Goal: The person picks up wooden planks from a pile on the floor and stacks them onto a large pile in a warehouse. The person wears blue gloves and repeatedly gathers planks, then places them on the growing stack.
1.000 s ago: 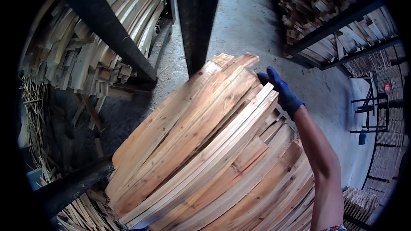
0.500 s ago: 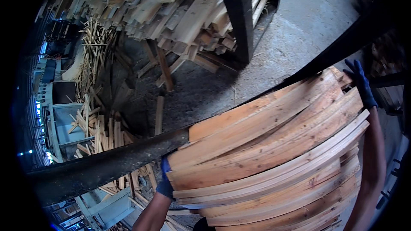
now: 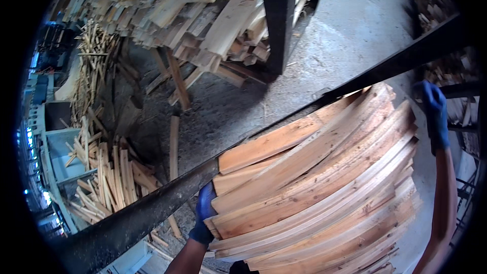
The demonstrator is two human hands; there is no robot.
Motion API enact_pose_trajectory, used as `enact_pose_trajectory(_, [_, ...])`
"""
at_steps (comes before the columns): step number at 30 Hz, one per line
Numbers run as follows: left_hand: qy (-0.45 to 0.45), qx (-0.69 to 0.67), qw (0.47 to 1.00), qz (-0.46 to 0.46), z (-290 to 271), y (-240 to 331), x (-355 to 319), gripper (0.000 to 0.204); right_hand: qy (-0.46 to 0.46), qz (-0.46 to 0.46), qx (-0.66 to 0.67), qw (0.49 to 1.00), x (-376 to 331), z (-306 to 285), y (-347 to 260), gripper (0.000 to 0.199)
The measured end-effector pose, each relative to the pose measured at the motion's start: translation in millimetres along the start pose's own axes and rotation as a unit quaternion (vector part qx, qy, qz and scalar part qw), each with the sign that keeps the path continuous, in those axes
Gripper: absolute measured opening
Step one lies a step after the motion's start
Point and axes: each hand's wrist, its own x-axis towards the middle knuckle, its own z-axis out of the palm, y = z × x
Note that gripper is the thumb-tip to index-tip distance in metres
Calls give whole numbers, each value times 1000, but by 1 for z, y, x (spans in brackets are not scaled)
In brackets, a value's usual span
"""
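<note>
I carry a big stack of thin wooden slats (image 3: 324,182), held flat between both hands. My left hand (image 3: 204,214), in a blue glove, presses against the stack's near left end. My right hand (image 3: 434,111), also blue-gloved, grips the far right end, with my bare forearm running down the right edge. The slats lie across a slanting black steel beam (image 3: 152,208), which passes under or just behind their left end.
A black steel post (image 3: 278,20) stands on the grey concrete floor (image 3: 350,35). Heaped wood offcuts (image 3: 203,15) fill the upper left. Loose slats and sticks (image 3: 109,177) lie beside a pale blue machine (image 3: 56,157) at left. More stacked wood (image 3: 456,76) at right.
The view swung from one rack to another, and the slat stack turned from steep to nearly level. My left hand has come into sight at the stack's left end.
</note>
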Motion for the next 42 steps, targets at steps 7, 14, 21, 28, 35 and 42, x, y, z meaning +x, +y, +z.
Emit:
enact_pose_trajectory(7, [-5, -121, 991, -54, 4, -14, 14, 40, -257, -359, -81, 893, -32, 201, -175, 41])
enact_pose_trajectory(14, [-41, -255, 959, -116, 2, -3, -18, 36, -518, -124, -234, 813, -63, 253, -205, 59])
enact_pose_trajectory(21, [64, -270, 954, -110, -16, -58, -41, 41, -481, -227, -188, 825, -102, 259, -217, 54])
enact_pose_trajectory(28, [62, -222, 971, -67, -23, -27, 8, 46, -380, -126, -82, 913, -68, 278, -200, 35])
enact_pose_trajectory(35, [58, -212, 972, -85, -35, -20, 14, 51, -85, -367, 112, 920, -66, 141, -184, 30])
enact_pose_trajectory(42, [42, -218, 975, -28, -32, 14, -4, 56, 59, -72, -52, 994, -90, 2, -16, 41])
